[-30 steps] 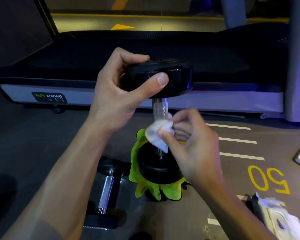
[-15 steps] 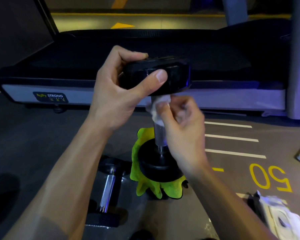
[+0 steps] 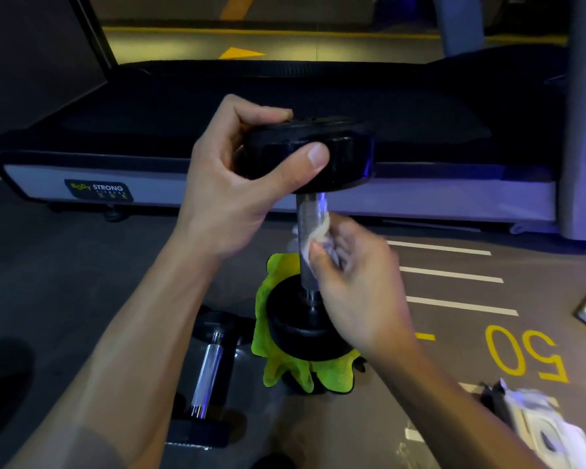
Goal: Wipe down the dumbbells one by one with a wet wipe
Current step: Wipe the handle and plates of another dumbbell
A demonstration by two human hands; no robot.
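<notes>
The dumbbell [image 3: 310, 231] stands on end, its lower head sitting on a lime-green cloth [image 3: 278, 363] spread on the floor, probably to cushion it and keep it from slipping. The left hand [image 3: 237, 177] grips the upper head, thumb across the near face and fingers curled over the top, which holds the bar upright and leaves the knurled handle free all round. The right hand [image 3: 356, 282] pinches a white wet wipe [image 3: 313, 236] against the right side of the handle, about mid-height; it is blurred, so the exact finger lay is unclear. A second dumbbell [image 3: 207, 377] lies flat on the floor, near left. A wipe pack [image 3: 545, 431] sits near right, within reach. The treadmill [image 3: 217, 184] runs across the far side.
</notes>
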